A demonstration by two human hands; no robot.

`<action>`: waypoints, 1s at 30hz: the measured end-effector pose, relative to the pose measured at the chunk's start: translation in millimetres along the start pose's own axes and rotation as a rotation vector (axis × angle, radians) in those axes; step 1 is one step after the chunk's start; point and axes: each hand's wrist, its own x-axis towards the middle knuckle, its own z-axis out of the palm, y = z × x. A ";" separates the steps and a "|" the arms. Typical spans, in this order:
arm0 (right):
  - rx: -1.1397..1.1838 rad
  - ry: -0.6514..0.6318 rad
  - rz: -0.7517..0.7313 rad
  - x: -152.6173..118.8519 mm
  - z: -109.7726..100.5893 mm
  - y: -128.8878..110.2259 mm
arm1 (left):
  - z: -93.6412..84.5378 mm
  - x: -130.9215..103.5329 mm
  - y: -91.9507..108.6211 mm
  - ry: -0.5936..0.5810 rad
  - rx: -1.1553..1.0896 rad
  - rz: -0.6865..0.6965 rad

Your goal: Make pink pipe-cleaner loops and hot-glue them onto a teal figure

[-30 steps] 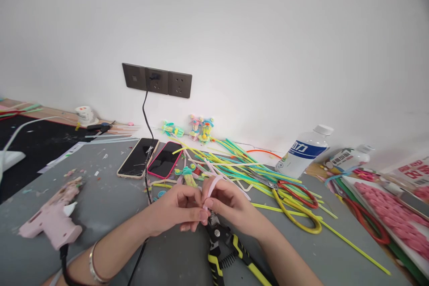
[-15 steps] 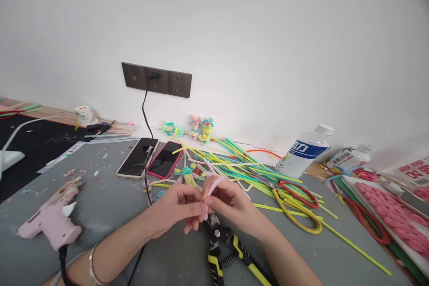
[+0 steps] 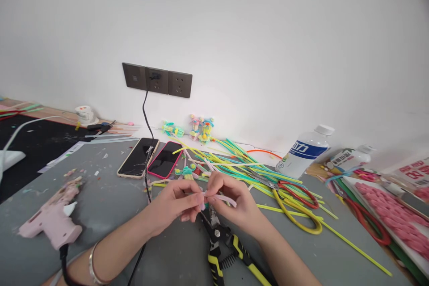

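Note:
A pale pink pipe cleaner (image 3: 227, 199) is pinched between my two hands, which almost touch over the middle of the table. My left hand (image 3: 182, 201) is closed on one part of it, thumb against the fingers. Just beside that, my right hand (image 3: 231, 196) grips it with thumb and forefinger, and a bent length curves out under the right fingers. Below the hands lie black and yellow wire pliers (image 3: 217, 234), jaws pointing toward the fingers. Behind the hands sits a small teal and yellow pipe cleaner figure (image 3: 186, 172).
Yellow and teal pipe cleaners (image 3: 231, 156) spread behind and right, with scissors (image 3: 296, 205) on them. Two phones (image 3: 138, 157) lie back left, beside a black cable. A pink glue gun (image 3: 53, 219) rests at left. A bottle (image 3: 303, 152) stands right; finished figures (image 3: 206, 130) lean at the wall.
My right hand has turned, and the pipe cleaner's loose length has swung from pointing up to lying sideways to the right. My left hand has shifted slightly left.

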 end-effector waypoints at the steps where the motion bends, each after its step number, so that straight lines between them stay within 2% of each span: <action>1: -0.014 0.008 -0.024 0.6 0.0 -0.5 | 0.2 -0.1 0.4 0.017 -0.011 0.004; 5: -0.076 0.026 -0.133 2.5 -0.3 0.9 | 0.3 0.0 1.7 0.040 -0.043 0.005; 12: -0.242 0.030 -0.237 1.8 -3.5 1.8 | -0.2 1.7 0.9 0.068 -0.065 -0.004; 17: -0.251 0.054 -0.297 1.3 -1.8 1.5 | 1.0 1.5 2.8 0.049 -0.101 -0.009; 23: -0.184 0.048 -0.246 1.4 -1.8 4.8 | 1.5 -0.4 3.0 0.031 -0.155 0.009; 30: -0.107 0.083 -0.136 1.7 0.3 8.6 | -1.5 1.9 -3.6 0.040 -0.099 0.141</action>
